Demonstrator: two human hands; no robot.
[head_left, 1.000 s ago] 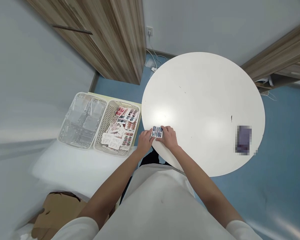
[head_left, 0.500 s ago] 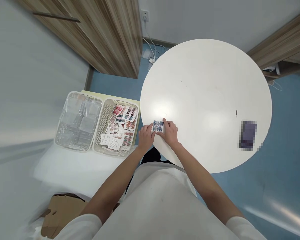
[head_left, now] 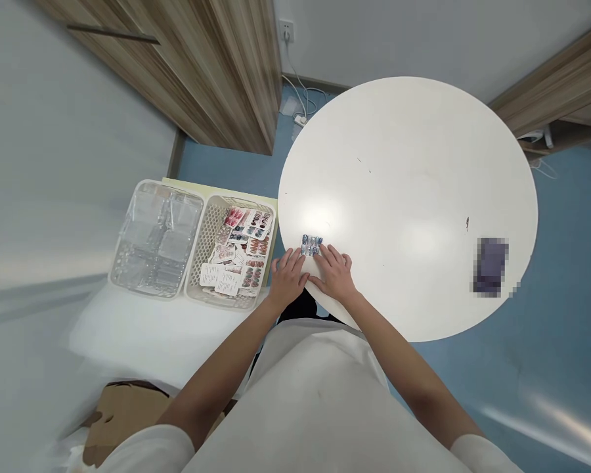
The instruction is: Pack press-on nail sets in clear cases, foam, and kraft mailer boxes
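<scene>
A small set of blue and silver press-on nails (head_left: 312,245), laid out in two rows, lies on the white round table (head_left: 404,164) near its left front edge. My left hand (head_left: 287,276) is at the set's lower left corner, fingers stretched forward and flat. On the other side, my right hand (head_left: 335,272) has its fingertips against the lower right corner, its fingers also extended. Both thumbs point inward below the set, nearly meeting. Neither hand is closed around anything.
Left of the table stands a white basket (head_left: 195,266) of nail cards in several colours. Beside it is another basket (head_left: 112,266) holding clear plastic cases. A pixelated dark purple object (head_left: 491,265) lies at the table's right. A cardboard box (head_left: 123,414) sits lower left.
Both hands have loosened from the sides of the nail set and drawn back slightly toward my body, fingers now straightened. The nail set stays almost in place.
</scene>
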